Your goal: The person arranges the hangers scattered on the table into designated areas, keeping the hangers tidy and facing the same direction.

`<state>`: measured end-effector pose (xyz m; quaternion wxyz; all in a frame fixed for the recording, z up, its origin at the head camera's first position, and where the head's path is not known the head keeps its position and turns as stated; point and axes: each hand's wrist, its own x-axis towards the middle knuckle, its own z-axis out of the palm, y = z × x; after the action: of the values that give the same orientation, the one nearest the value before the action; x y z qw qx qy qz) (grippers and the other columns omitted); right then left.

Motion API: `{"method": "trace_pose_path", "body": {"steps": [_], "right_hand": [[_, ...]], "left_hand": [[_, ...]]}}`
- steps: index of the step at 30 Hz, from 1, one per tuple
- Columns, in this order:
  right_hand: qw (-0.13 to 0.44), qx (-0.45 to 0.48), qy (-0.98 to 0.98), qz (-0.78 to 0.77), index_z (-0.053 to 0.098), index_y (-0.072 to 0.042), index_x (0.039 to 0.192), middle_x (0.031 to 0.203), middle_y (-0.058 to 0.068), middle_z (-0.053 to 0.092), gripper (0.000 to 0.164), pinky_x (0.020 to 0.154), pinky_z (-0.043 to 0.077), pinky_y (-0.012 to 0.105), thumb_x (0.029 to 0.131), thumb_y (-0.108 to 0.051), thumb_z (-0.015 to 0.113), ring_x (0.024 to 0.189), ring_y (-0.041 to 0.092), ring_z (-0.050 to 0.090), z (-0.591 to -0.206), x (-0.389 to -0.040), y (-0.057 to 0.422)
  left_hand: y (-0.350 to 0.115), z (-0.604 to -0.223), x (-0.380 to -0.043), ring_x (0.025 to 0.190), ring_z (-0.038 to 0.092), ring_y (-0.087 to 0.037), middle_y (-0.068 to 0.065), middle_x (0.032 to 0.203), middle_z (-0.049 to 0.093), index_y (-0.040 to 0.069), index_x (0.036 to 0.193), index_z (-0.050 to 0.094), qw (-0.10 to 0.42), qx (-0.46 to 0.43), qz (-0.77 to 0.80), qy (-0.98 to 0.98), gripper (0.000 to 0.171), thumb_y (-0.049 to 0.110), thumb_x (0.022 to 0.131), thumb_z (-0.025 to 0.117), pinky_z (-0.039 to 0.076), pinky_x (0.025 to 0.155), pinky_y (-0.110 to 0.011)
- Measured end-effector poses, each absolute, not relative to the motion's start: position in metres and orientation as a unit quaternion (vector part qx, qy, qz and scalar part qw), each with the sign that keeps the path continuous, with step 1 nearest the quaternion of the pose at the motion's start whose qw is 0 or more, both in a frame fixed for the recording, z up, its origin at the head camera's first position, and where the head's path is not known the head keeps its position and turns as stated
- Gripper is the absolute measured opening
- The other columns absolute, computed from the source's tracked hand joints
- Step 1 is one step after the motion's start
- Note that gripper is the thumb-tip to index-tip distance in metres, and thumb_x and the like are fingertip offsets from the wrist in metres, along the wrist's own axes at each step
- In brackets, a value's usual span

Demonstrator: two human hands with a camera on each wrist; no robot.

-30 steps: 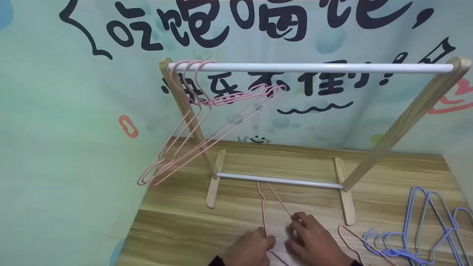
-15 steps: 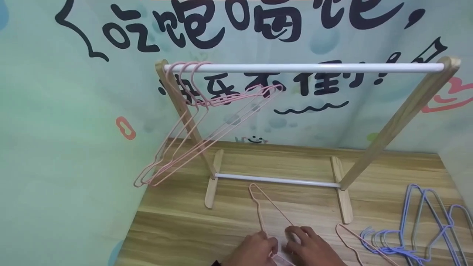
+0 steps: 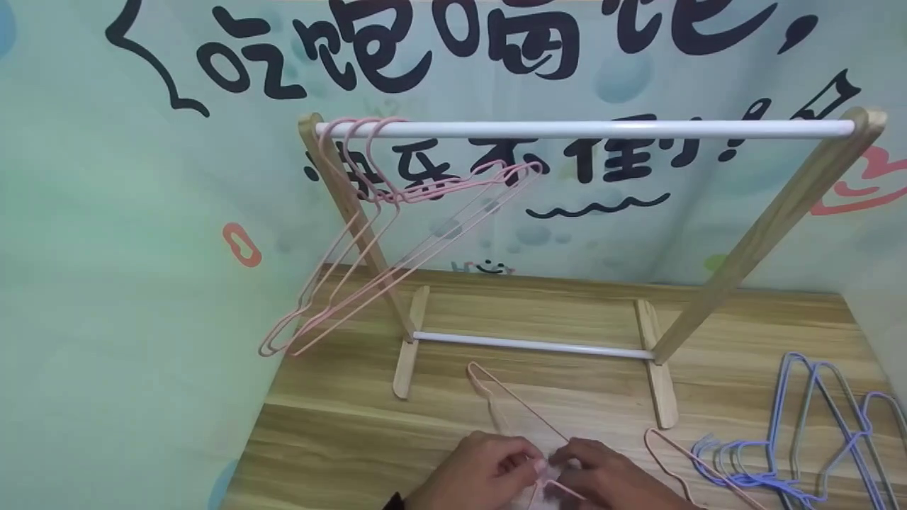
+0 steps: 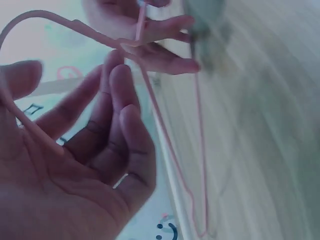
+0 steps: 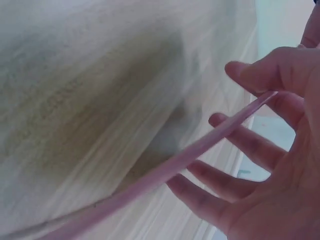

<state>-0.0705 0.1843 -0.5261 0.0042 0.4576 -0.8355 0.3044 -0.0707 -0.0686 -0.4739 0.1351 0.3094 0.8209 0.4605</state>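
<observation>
A pink wire clothes hanger (image 3: 521, 401) is held low over the wooden floor, one shoulder end pointing away from me. My left hand (image 3: 489, 467) grips it by the hook, which runs between thumb and curled fingers in the left wrist view. Close beside it, my right hand (image 3: 609, 478) holds the hanger near its neck. In the right wrist view, the pink hanger wire (image 5: 175, 162) passes across the fingers and ends up between thumb and index finger. The hanger's near part is partly hidden by both hands.
Ahead stands a wooden rack with a white top rail (image 3: 588, 129) and a lower bar (image 3: 535, 345). Three pink hangers (image 3: 425, 191) hang at its left end. Another pink hanger (image 3: 669, 464) lies at the right, overlapping several blue and grey hangers (image 3: 776, 425).
The held hanger has been drawn back toward me and its far end has swung left. My left hand has shifted its grip and turned, coming closer to the right hand.
</observation>
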Motion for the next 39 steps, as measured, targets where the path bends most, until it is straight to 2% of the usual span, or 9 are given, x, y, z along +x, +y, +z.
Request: {"method": "trace_pose_path", "body": {"steps": [6, 10, 17, 20, 25, 28, 32, 35, 39], "right_hand": [[-0.07, 0.445, -0.805, 0.385, 0.07, -0.028, 0.115, 0.119, -0.009, 0.062, 0.023, 0.086, 0.052, 0.034, 0.099, -0.016, 0.058, 0.107, 0.014, 0.06, -0.517, -0.076, 0.192], [-0.065, 0.469, -0.765, 0.436, 0.069, -0.025, 0.11, 0.114, -0.003, 0.064, 0.025, 0.087, 0.052, 0.031, 0.097, -0.006, 0.058, 0.104, 0.013, 0.061, -0.514, -0.081, 0.192], [-0.049, 0.455, -0.735, 0.5, 0.067, -0.023, 0.098, 0.109, -0.004, 0.061, 0.028, 0.083, 0.049, 0.025, 0.095, 0.003, 0.057, 0.096, 0.015, 0.06, -0.506, -0.083, 0.191], [-0.039, 0.428, -0.743, 0.514, 0.066, -0.023, 0.097, 0.108, -0.002, 0.062, 0.031, 0.085, 0.048, 0.026, 0.095, 0.006, 0.055, 0.098, 0.015, 0.06, -0.499, -0.083, 0.19], [-0.055, 0.343, -0.746, 0.568, 0.066, -0.02, 0.098, 0.101, 0.005, 0.063, 0.03, 0.081, 0.05, 0.027, 0.1, 0.004, 0.046, 0.093, 0.018, 0.06, -0.482, -0.082, 0.183], [-0.069, 0.286, -0.736, 0.61, 0.063, -0.014, 0.098, 0.101, 0.009, 0.061, 0.026, 0.081, 0.055, 0.033, 0.104, -0.002, 0.041, 0.095, 0.02, 0.061, -0.473, -0.082, 0.172], [-0.071, 0.191, -0.723, 0.66, 0.059, -0.004, 0.099, 0.102, 0.015, 0.059, 0.023, 0.083, 0.057, 0.043, 0.106, -0.012, 0.04, 0.1, 0.025, 0.061, -0.462, -0.083, 0.154], [-0.05, 0.132, -0.723, 0.676, 0.058, 0.0, 0.097, 0.102, 0.016, 0.06, 0.026, 0.086, 0.055, 0.043, 0.107, -0.018, 0.041, 0.103, 0.027, 0.061, -0.455, -0.085, 0.141], [-0.006, 0.113, -0.726, 0.678, 0.055, 0.001, 0.092, 0.103, 0.015, 0.062, 0.03, 0.088, 0.054, 0.039, 0.107, -0.018, 0.039, 0.104, 0.027, 0.06, -0.449, -0.09, 0.127]], "left_hand": [[-0.073, -0.461, -0.076, 0.083, 0.063, 0.002, 0.014, 0.092, 0.069, 0.019, 0.104, 0.07, 0.129, 0.33, 0.539, 0.764, 0.025, 0.033, 0.103, 0.05, 0.054, 0.073, -0.02], [-0.074, -0.456, -0.08, 0.093, 0.065, -0.005, 0.006, 0.097, 0.071, 0.017, 0.107, 0.07, 0.101, 0.349, 0.573, 0.735, 0.022, 0.023, 0.104, 0.049, 0.054, 0.082, -0.025], [-0.077, -0.453, -0.085, 0.086, 0.067, -0.016, -0.002, 0.095, 0.069, 0.015, 0.117, 0.065, 0.011, 0.318, 0.602, 0.732, 0.027, 0.008, 0.105, 0.042, 0.056, 0.076, -0.028], [-0.077, -0.454, -0.086, 0.083, 0.067, -0.018, -0.004, 0.094, 0.068, 0.013, 0.118, 0.063, -0.026, 0.286, 0.614, 0.736, 0.022, 0.009, 0.103, 0.047, 0.057, 0.073, -0.029], [-0.071, -0.456, -0.088, 0.085, 0.065, -0.012, 0.0, 0.095, 0.067, 0.014, 0.116, 0.062, -0.073, 0.255, 0.594, 0.759, 0.018, 0.012, 0.098, 0.059, 0.056, 0.072, -0.028], [-0.063, -0.458, -0.087, 0.085, 0.063, -0.007, 0.005, 0.095, 0.065, 0.015, 0.112, 0.061, -0.068, 0.25, 0.572, 0.778, 0.017, 0.011, 0.095, 0.062, 0.056, 0.073, -0.026], [-0.052, -0.463, -0.083, 0.086, 0.061, -0.003, 0.009, 0.095, 0.062, 0.016, 0.11, 0.058, -0.03, 0.255, 0.533, 0.806, 0.016, 0.016, 0.095, 0.062, 0.054, 0.075, -0.023], [-0.046, -0.466, -0.079, 0.088, 0.061, -0.001, 0.009, 0.096, 0.062, 0.014, 0.111, 0.057, 0.009, 0.258, 0.503, 0.825, 0.017, 0.023, 0.097, 0.06, 0.053, 0.077, -0.02], [-0.039, -0.466, -0.077, 0.089, 0.061, 0.003, 0.012, 0.096, 0.065, 0.014, 0.106, 0.063, 0.047, 0.262, 0.468, 0.842, 0.017, 0.028, 0.099, 0.057, 0.05, 0.078, -0.014]]}}
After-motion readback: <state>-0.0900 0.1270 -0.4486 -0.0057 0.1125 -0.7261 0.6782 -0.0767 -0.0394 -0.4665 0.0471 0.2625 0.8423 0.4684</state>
